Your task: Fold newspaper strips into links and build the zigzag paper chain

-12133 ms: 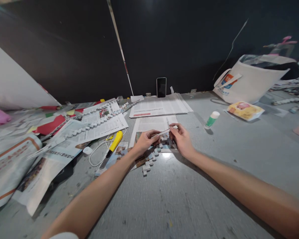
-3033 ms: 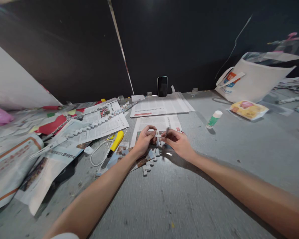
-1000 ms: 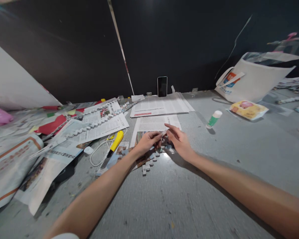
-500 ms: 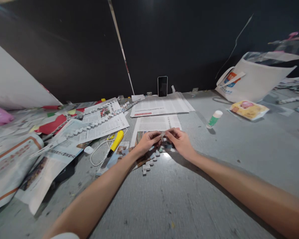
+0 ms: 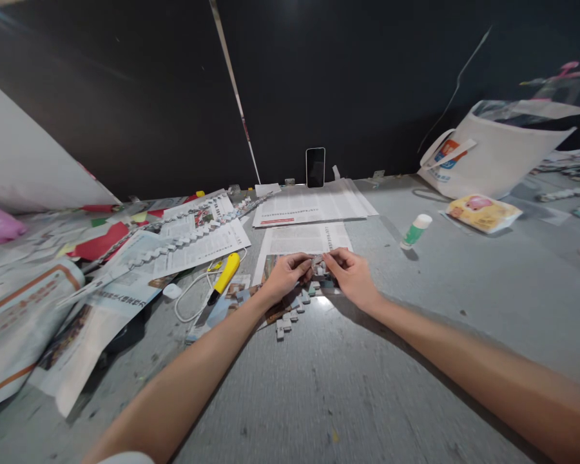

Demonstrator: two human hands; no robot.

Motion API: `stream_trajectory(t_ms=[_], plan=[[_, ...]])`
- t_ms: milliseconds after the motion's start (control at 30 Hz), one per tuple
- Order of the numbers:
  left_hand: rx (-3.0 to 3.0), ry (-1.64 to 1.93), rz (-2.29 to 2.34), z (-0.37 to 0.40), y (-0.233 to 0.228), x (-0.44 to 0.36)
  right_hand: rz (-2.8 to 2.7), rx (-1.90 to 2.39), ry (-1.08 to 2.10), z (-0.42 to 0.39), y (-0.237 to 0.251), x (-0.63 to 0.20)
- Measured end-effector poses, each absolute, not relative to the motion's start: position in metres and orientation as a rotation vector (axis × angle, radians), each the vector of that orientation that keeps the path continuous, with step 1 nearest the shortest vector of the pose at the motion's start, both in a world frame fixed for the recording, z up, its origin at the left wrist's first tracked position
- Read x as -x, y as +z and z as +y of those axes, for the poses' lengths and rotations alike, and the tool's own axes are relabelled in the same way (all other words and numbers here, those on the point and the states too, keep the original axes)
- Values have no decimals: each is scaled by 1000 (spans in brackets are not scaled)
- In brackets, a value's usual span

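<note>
On the grey counter [image 5: 357, 380], a grey-white zigzag folded-paper chain [image 5: 300, 308] slants leftward toward the wearer from its far end, pinched by left hand [image 5: 285, 277] and right hand [image 5: 352, 274]; its tail lies nearer the left.

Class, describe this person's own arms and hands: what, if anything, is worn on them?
The left hand and right hand wear no gloves, and no watch shows. The left forearm and right forearm are bare. A white edge, probably a sleeve, shows at the bottom, by the left arm.
</note>
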State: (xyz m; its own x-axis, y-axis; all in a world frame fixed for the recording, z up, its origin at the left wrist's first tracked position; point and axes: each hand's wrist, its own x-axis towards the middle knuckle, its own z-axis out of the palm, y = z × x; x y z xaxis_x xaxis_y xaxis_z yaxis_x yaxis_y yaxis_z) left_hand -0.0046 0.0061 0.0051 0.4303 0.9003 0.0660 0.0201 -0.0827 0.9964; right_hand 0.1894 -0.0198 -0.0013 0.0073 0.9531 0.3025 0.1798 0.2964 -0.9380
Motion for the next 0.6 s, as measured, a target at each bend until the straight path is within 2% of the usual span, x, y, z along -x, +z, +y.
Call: stream_trajectory(t_ms=[200,600], plan=[[-1312,1129,991,8,1,4,-1534,1116,851,-22,4,-189],[-1300,1032,970,6,7,6,-1664,1082,791,-25,8,-188]])
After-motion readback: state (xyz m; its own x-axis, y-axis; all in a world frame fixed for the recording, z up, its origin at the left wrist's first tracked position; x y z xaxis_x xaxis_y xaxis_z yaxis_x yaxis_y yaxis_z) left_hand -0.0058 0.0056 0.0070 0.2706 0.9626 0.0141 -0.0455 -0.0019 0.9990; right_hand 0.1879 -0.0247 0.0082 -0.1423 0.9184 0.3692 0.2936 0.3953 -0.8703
